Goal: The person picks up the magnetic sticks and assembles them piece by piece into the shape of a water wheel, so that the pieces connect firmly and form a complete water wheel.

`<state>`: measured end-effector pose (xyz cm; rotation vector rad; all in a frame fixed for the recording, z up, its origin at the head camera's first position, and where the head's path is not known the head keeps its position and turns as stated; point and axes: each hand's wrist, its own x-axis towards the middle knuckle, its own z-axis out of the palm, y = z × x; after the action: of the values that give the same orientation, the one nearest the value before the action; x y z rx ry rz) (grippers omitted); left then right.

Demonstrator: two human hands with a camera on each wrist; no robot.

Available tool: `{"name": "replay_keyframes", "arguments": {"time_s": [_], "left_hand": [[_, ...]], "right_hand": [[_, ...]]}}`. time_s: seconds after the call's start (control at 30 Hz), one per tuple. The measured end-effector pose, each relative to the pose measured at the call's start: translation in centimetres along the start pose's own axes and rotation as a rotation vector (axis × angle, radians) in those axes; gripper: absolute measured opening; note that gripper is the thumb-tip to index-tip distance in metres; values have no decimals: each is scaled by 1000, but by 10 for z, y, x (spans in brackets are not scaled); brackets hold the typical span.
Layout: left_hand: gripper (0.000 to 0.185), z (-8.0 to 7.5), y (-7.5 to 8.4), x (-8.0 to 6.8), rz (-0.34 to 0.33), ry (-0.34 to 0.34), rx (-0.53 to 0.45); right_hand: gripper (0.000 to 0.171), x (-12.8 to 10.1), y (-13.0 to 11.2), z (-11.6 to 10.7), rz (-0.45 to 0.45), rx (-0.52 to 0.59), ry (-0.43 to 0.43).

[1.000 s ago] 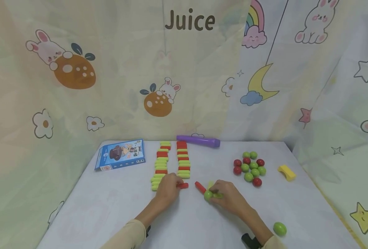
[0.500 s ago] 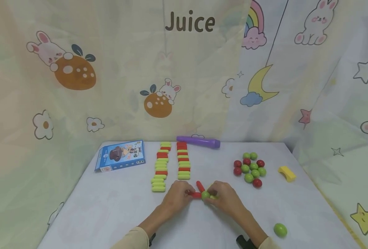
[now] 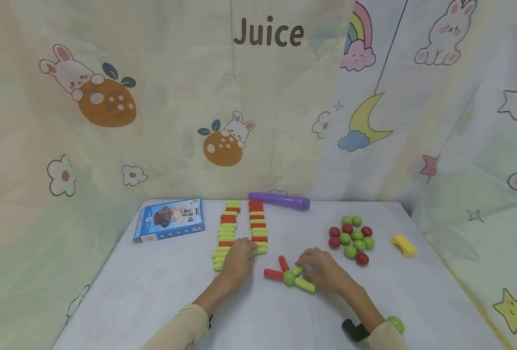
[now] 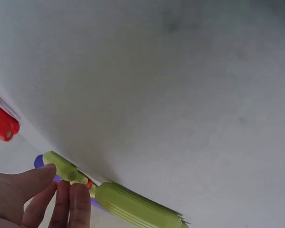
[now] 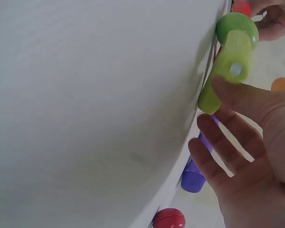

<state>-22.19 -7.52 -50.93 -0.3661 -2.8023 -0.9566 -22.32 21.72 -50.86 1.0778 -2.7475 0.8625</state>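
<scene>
— What is each hand on?

— The left hand (image 3: pixel 237 256) lies at the near end of two rows of green and red sticks (image 3: pixel 241 226) on the white table (image 3: pixel 153 291); its fingertips (image 4: pixel 69 190) pinch a green stick (image 4: pixel 64 167) in the left wrist view. The right hand (image 3: pixel 324 267) rests beside a small figure: a green ball (image 3: pixel 289 278) with two red sticks (image 3: pixel 273 274) and two green sticks (image 3: pixel 304 285) fanning out from it; its fingers (image 5: pixel 228 142) are loosely spread, gripping nothing, the thumb touching one green stick.

— Any writing?

— "Juice" (image 3: pixel 269 32) is printed on the backdrop; a blue box (image 3: pixel 169 219) at the far left bears print too small to read.

— What else?

— A purple tube (image 3: pixel 279 200) behind the rows; a cluster of red and green balls (image 3: pixel 351 239) to the right; a yellow block (image 3: pixel 403 244) beyond it.
</scene>
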Motion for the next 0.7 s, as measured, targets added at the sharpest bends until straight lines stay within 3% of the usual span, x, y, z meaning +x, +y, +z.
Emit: {"name": "replay_keyframes", "arguments": {"time_s": [0.27,0.5,0.7], "left_hand": [[21,3,0,2,8,-32,64],[16,-14,5,-15,-3,-44,-43],[16,-20,14,-30,95,-117,-159]], "right_hand": [[21,-4,-4,3,109,0,-26],[16,-7,-9,4,156,-20,-1],[16,-11,-11,3,190,-23,3]]}}
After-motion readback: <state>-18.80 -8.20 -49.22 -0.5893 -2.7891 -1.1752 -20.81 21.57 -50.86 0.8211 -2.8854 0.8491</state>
